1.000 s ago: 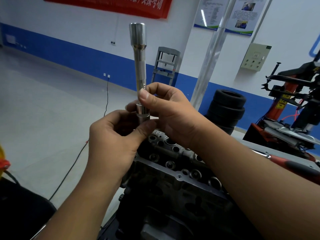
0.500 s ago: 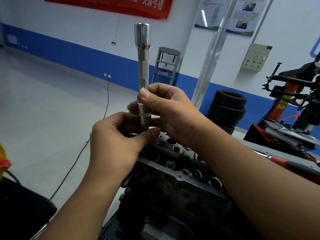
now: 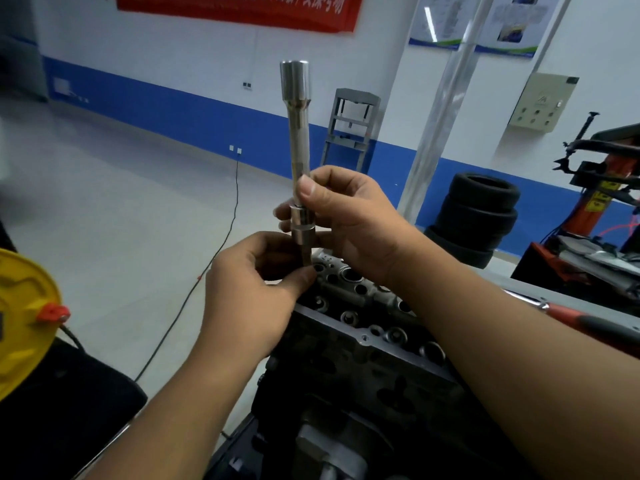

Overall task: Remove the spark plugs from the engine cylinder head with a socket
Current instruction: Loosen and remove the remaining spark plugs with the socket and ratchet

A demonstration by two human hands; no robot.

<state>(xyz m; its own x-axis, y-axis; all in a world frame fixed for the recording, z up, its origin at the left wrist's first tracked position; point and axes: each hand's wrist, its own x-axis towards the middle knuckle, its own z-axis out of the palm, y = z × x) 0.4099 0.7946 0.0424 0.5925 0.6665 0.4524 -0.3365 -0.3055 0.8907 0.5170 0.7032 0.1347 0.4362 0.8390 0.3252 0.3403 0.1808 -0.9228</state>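
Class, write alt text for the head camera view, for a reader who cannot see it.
Two bare hands hold a long silver steel socket tool upright above a dark grey metal engine cylinder head: the right hand grips its shaft, the left hand pinches its lower end. Stacked black tyres stand behind.

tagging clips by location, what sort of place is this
Most likely a car repair workshop or a training bay for mechanics. A stack of tyres stands by the wall, a red tyre changer is at the right, and an engine cylinder head sits on the bench.

Stacked tyres (image 3: 479, 220) stand near a grey press frame (image 3: 349, 129) along the blue-banded wall.
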